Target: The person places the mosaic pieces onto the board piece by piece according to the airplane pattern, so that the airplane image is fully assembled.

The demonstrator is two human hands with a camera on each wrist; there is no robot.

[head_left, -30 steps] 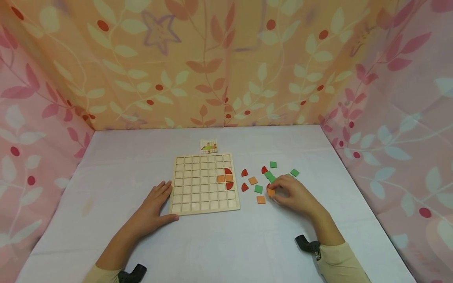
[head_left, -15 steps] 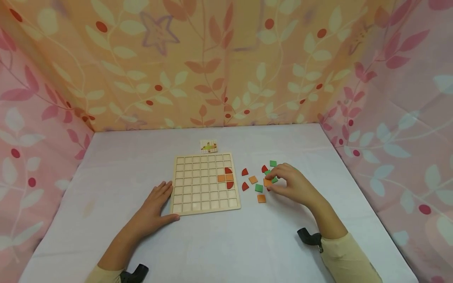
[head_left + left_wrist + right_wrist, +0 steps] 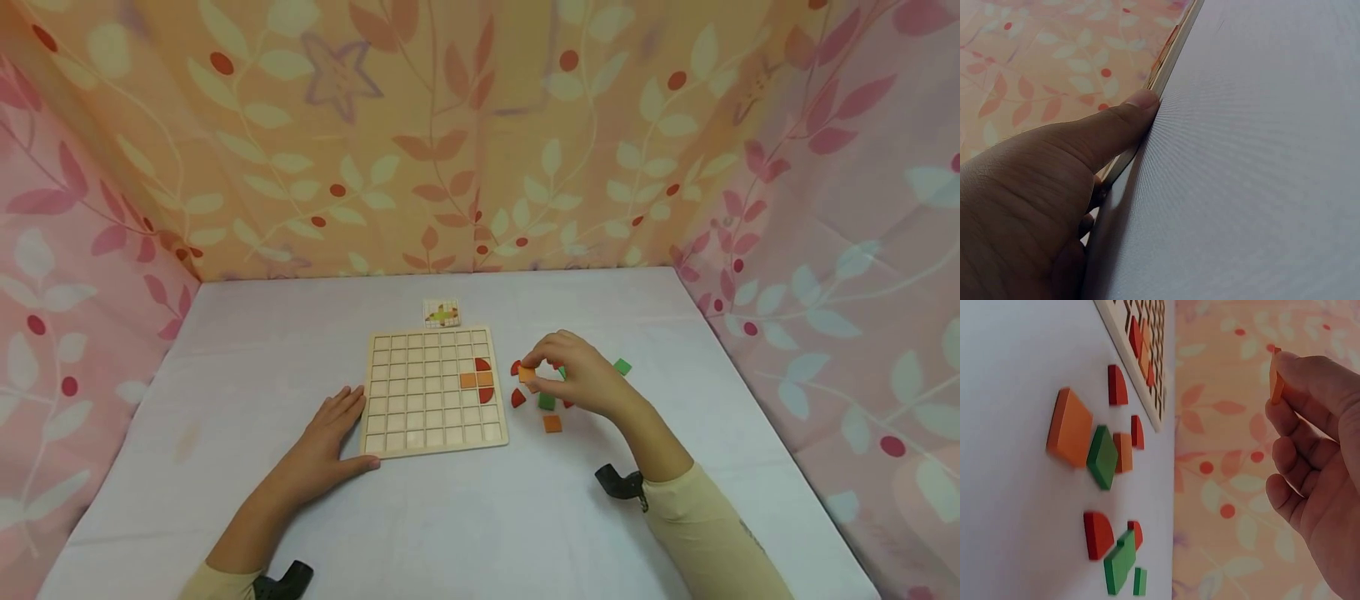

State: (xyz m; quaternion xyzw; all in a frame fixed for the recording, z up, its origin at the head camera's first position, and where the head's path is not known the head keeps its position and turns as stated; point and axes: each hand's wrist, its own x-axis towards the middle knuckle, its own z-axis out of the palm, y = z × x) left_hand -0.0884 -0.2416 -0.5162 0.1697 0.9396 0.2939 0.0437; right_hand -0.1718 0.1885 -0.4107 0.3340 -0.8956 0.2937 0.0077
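Observation:
A wooden grid board (image 3: 442,451) lies on the white table; two orange square tiles (image 3: 468,380) and two red quarter-round tiles (image 3: 486,396) sit in cells at its right side. My left hand (image 3: 322,442) rests at the board's near left corner, fingers along the left side and thumb (image 3: 1125,119) against the near edge. Between thumb and forefinger my right hand (image 3: 581,379) pinches an orange square tile (image 3: 1275,376), raised above the loose tiles right of the board. The other right fingers curl loosely. Part of the loose tiles is hidden under this hand in the head view.
Loose tiles lie right of the board: a red quarter-round one (image 3: 518,398), a green square (image 3: 547,402), an orange square (image 3: 552,424), and several others. A small picture card (image 3: 441,312) lies behind the board. Patterned cloth (image 3: 450,167) walls in the table.
My right hand has lifted the orange tile from among the loose tiles and carried it left toward the board. My left hand stays at the board's corner.

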